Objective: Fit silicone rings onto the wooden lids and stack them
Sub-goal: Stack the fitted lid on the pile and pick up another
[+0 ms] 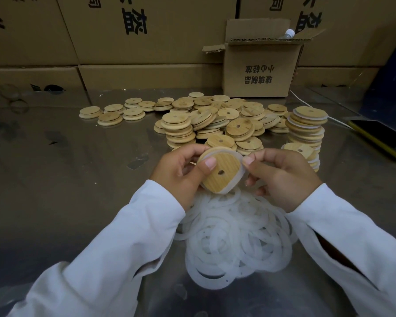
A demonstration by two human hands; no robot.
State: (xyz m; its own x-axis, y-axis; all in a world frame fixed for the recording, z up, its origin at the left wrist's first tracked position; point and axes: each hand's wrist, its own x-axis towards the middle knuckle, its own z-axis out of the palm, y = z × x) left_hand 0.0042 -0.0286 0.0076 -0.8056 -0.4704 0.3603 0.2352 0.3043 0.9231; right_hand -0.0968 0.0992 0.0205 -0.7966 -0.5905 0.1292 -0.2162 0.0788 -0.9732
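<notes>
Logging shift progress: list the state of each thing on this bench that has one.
Round wooden lid with hole: held tilted between both hands.
Translucent white silicone ring: partly seated round that lid.
Left hand: grips the lid.
Right hand: pinches the ring.
Pile of loose white rings: unfitted, heaped.
Stack of ringed lids: standing.
Brown cardboard box: flaps open.

We have a single view, from a wide-angle camera worn on the head, facing forward and down across the steel table [78, 179]. The left hand [181, 175] and right hand [284, 179], holding a wooden lid [220, 172] and silicone ring [240, 180], sit close at the frame's centre. Sleeves [124, 236] enter from the lower corners, and cartons [146, 30] fill the top edge.
</notes>
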